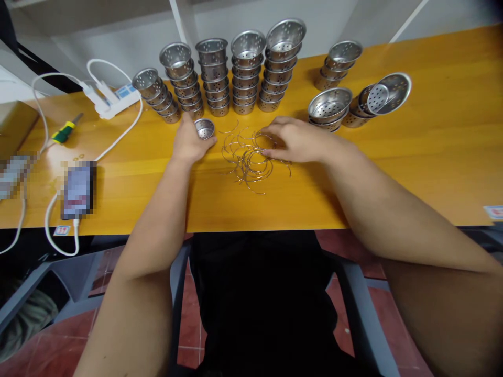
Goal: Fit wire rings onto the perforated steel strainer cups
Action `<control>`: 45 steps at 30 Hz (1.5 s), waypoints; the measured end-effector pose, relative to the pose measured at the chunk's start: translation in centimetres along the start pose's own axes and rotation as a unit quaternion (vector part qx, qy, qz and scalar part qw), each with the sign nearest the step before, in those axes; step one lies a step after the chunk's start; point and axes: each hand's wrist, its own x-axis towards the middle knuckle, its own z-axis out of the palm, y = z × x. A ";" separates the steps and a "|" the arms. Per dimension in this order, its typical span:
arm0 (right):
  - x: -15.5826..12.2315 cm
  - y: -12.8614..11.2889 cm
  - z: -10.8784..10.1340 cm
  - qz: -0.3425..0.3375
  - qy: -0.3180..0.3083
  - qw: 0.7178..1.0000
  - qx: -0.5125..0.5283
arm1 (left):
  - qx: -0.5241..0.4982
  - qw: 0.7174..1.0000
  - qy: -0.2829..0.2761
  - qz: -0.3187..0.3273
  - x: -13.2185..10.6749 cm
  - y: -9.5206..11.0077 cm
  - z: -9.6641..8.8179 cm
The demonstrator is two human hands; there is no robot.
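My left hand [190,140] is closed around a small perforated metal cup [205,129], its thumb at the near side and most of its fingers hidden. To the right lies a tangled pile of thin curved wires [248,159] on the wooden table [251,212]. My right hand [296,139] reaches into the right edge of this pile, with thumb and forefinger apart at the wires. No wire can be made out firmly held between them. Behind my left hand stand tall stacks of the same perforated cups [243,82].
More stacked cups [330,104] stand at the back right, with a tilted stack [359,104] beside them. On the left are a power strip [118,102], a screwdriver [65,131], a phone [78,188] and white cables [121,139]. A grey wall backs the table.
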 end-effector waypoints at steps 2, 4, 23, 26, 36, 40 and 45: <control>0.3 0.8 0.7 0.000 -0.008 1.000 -0.016 | 0.003 0.999 0.034 -0.041 0.3 2.2 0.1; 0.4 0.8 1.0 0.008 -0.014 1.000 -0.026 | -0.011 1.000 0.026 -0.012 0.4 5.3 0.5; 0.4 -2.6 -0.5 0.050 0.086 0.994 0.036 | -0.108 0.989 -0.021 0.096 0.3 6.8 4.4; 0.4 -2.6 -0.7 0.043 0.113 0.991 0.051 | -0.104 0.988 -0.012 0.111 0.4 7.2 4.5; 0.9 -2.0 0.8 0.017 0.233 0.962 0.143 | -0.114 0.985 0.004 0.131 0.3 7.8 4.7; 1.1 -1.9 1.7 0.000 0.250 0.950 0.186 | -0.112 0.987 -0.003 0.118 -0.1 8.8 4.6; 1.1 -2.1 2.2 -0.013 0.248 0.947 0.205 | -0.093 0.990 0.002 0.107 -0.3 9.9 4.3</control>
